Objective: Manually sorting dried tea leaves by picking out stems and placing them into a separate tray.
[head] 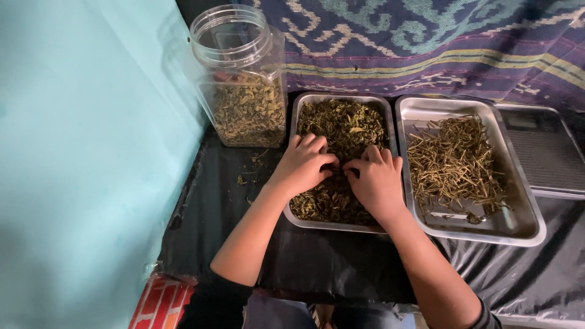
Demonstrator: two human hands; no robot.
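Observation:
A steel tray (296, 122) holds a heap of dried green-brown leaves (344, 125). My left hand (303, 163) and my right hand (376, 180) rest palm down on the leaves in the tray's middle. Their fingertips meet and curl into the pile, pinching bits of leaf. What lies under the fingers is hidden. A second steel tray (518, 228) to the right carries a scatter of thin dry stems (454, 161).
A clear plastic jar (244, 76) without a lid, partly filled with dried leaves, stands at the back left. A flat digital scale (545, 149) sits at the far right. Black plastic sheeting (317, 259) covers the surface. A turquoise wall is on the left, patterned cloth behind.

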